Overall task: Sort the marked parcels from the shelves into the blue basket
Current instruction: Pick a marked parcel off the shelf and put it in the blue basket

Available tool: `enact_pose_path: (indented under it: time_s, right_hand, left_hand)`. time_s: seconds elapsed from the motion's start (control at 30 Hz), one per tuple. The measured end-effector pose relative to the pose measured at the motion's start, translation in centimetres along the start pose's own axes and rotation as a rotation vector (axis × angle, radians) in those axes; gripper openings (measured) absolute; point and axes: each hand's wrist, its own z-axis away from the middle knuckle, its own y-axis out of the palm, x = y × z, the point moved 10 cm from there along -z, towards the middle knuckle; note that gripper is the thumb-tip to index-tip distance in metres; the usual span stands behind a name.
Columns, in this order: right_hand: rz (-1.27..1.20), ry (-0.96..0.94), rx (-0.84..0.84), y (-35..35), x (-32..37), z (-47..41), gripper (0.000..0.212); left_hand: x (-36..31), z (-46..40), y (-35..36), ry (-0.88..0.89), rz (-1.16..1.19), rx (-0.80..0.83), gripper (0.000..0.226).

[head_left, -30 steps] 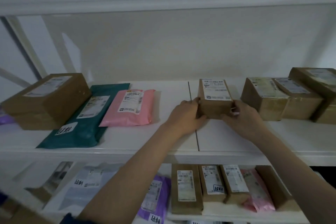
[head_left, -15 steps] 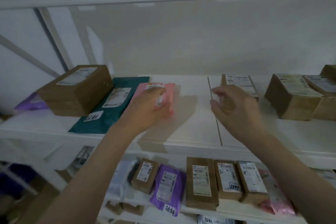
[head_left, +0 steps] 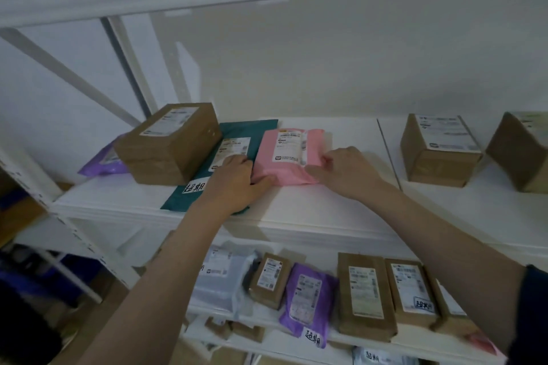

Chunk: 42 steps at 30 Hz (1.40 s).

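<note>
Both hands hold the soft pink plastic mailer (head_left: pixel 286 157) on the white upper shelf (head_left: pixel 311 210). The left hand (head_left: pixel 237 184) grips its near-left corner. The right hand (head_left: pixel 345 172) pinches its right edge.

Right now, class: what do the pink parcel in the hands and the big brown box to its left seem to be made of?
Pink parcel: seemingly soft plastic film, slightly glossy; it creases and puckers where the fingers pinch it.
Brown box: probably cardboard, matte, with straight edges and sharp corners; shinier bands across it look like tape.
</note>
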Motion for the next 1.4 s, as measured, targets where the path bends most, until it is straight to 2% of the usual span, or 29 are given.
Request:
enact_pose_path:
  time_s: [0.07, 0.13, 0.27, 0.4, 0.53, 0.67, 0.87, 1.17, 1.4]
  right_hand:
    - [-0.007, 0.039, 0.007, 0.1, -0.5, -0.3, 0.068]
    - [-0.052, 0.064, -0.003, 0.2, -1.0, -0.6, 0.063]
    - [-0.138, 0.031, -0.028, -0.3, -1.2, -0.3, 0.05]
    - [-0.068, -0.052, -0.044, -1.9, -1.0, 1.1, 0.046]
    - [-0.04, -0.108, -0.029, -2.7, -2.5, 2.3, 0.018]
    - [-0.003, -0.175, -0.085, -4.5, -3.5, 3.8, 0.043]
    - [0.027, -0.299, -0.354, -10.4, -2.3, 8.4, 0.052]
    - [0.027, -0.279, -0.413, -11.9, -2.4, 9.7, 0.064]
    - [0.052, -0.236, -0.366, -10.8, -3.6, 8.6, 0.062]
  left_hand:
    - [-0.9, -0.8, 0.2, 0.017, 0.011, 0.035, 0.072]
    - [-1.9, -1.5, 0.3, 0.035, 0.029, 0.059, 0.07]
    - [-3.4, -2.5, 0.7, 0.023, 0.13, 0.043, 0.052]
    - [-5.5, -2.7, 1.0, 0.074, 0.184, -0.015, 0.056]
    - [-7.7, -2.3, 0.6, 0.152, 0.261, -0.12, 0.063]
    - [-10.7, -1.6, -1.4, 0.267, 0.323, -0.253, 0.06]
    - [-12.7, 0.6, -5.1, 0.339, 0.276, -0.529, 0.066]
    - [-14.0, 1.5, -5.7, 0.309, 0.257, -0.581, 0.06]
    - [-13.2, 1.2, -4.6, 0.256, 0.236, -0.533, 0.065]
